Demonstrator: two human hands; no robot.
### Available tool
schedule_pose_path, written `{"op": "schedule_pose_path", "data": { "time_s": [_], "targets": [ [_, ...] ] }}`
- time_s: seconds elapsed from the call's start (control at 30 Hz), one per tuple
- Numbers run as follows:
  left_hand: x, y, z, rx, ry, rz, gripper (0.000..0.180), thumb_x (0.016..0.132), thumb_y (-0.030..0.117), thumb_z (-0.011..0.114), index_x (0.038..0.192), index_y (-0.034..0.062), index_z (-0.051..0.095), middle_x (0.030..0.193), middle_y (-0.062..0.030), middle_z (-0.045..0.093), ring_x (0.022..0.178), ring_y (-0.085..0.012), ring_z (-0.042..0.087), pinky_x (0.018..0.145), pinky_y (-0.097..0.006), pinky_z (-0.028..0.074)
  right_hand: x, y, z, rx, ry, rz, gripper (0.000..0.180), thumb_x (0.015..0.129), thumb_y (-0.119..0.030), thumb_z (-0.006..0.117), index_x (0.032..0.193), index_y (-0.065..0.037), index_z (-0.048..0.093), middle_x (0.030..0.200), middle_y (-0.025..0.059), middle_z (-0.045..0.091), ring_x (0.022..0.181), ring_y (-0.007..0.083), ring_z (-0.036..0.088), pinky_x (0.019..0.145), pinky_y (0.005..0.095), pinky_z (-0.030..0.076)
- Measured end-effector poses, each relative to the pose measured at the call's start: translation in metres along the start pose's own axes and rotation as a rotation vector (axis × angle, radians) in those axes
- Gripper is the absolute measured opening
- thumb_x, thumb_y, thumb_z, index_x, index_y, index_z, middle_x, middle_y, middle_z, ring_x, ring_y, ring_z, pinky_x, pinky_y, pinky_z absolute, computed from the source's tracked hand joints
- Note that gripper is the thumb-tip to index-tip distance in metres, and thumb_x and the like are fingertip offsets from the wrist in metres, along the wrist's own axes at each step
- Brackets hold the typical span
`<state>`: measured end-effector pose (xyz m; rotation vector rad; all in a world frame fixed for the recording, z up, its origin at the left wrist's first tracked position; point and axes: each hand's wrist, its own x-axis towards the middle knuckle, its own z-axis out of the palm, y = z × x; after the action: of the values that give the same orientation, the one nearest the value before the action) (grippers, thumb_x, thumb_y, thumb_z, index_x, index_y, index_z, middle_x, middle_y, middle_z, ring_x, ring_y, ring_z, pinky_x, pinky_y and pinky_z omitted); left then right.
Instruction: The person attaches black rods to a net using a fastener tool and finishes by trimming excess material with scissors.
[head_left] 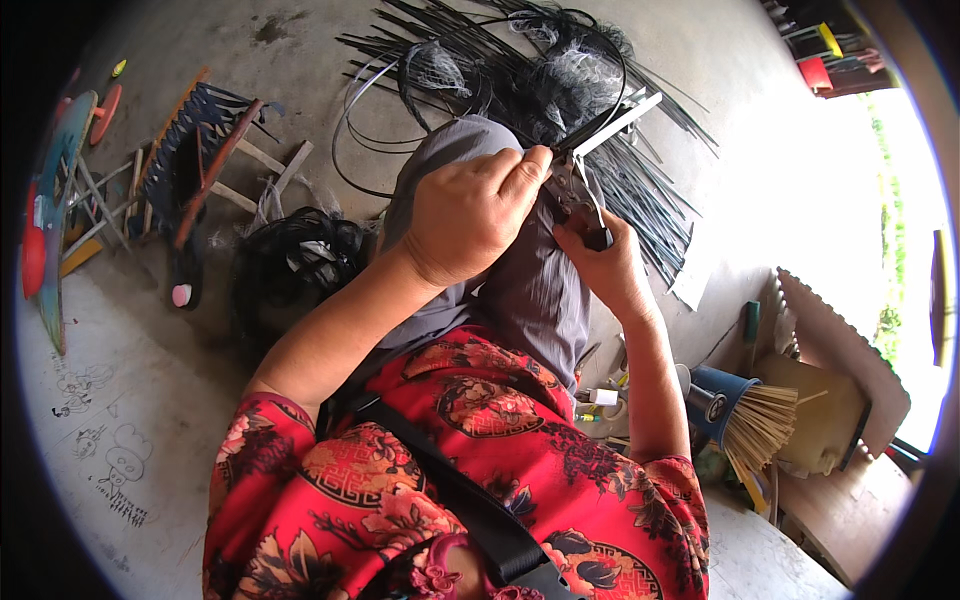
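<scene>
My right hand (608,255) is closed round the dark grip of a plier-like metal hand tool (572,185), held above my knees. A long pale bar slants up and right from the tool's head. Beside that head my left hand (470,212) is closed, thumb and forefinger pinched together on a thin black strip (622,85). The strip curves up past the tool's head in a loop; its end between my fingers is hidden. My left palm is turned away from view.
Beyond my knees, many long dark strips (640,190) lie on the floor with tangled black and whitish netting (575,85). A folding stool (205,150) and a black bag (300,260) are at left. At right stands a blue container (722,395) of thin wooden sticks (765,425).
</scene>
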<state>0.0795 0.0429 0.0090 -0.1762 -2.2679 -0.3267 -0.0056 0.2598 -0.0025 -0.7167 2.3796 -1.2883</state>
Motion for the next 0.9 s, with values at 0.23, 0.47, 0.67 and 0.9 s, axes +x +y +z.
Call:
{"op": "schedule_pose_path", "data": {
  "time_s": [0.23, 0.47, 0.67, 0.9],
  "targets": [
    [0.007, 0.003, -0.003, -0.036, -0.005, 0.034, 0.032, 0.098, 0.013, 0.076, 0.128, 0.0009, 0.076, 0.091, -0.0036, 0.070, 0.072, -0.0180, 0.071, 0.062, -0.032, 0.057, 0.005, 0.021, 0.002, -0.290, 0.164, -0.400, 0.019, 0.101, -0.018, 0.079, 0.108, -0.001, 0.074, 0.087, 0.0113, 0.070, 0.077, 0.0164, 0.060, 0.077, 0.0370, 0.053],
    [0.000, -0.004, 0.013, -0.095, -0.030, 0.076, 0.032, 0.098, 0.014, 0.077, 0.127, 0.0002, 0.075, 0.092, -0.0046, 0.072, 0.070, -0.0194, 0.071, 0.060, -0.033, 0.057, 0.015, 0.051, 0.025, -0.020, -0.018, -0.083, 0.019, 0.109, -0.022, 0.074, 0.108, -0.003, 0.074, 0.082, 0.0050, 0.070, 0.077, 0.0117, 0.062, 0.072, 0.0348, 0.054],
    [-0.003, -0.012, 0.041, -0.090, 0.020, 0.001, 0.029, 0.102, 0.018, 0.077, 0.126, 0.0031, 0.071, 0.084, -0.0039, 0.067, 0.067, -0.0201, 0.069, 0.058, -0.034, 0.054, 0.031, 0.068, 0.049, -0.075, 0.244, -0.059, 0.025, 0.106, -0.023, 0.076, 0.100, 0.000, 0.071, 0.074, 0.0108, 0.066, 0.070, 0.0126, 0.056, 0.067, 0.0369, 0.052],
    [0.028, 0.007, 0.019, -0.104, 0.007, -0.038, 0.026, 0.100, 0.014, 0.080, 0.124, 0.0036, 0.074, 0.089, -0.0075, 0.073, 0.070, -0.0260, 0.073, 0.060, -0.037, 0.057, 0.011, 0.014, 0.004, -0.291, 0.218, -0.079, 0.032, 0.102, -0.034, 0.080, 0.101, -0.004, 0.072, 0.093, 0.0193, 0.072, 0.084, 0.0394, 0.073, 0.076, 0.0473, 0.056]
  ]
}}
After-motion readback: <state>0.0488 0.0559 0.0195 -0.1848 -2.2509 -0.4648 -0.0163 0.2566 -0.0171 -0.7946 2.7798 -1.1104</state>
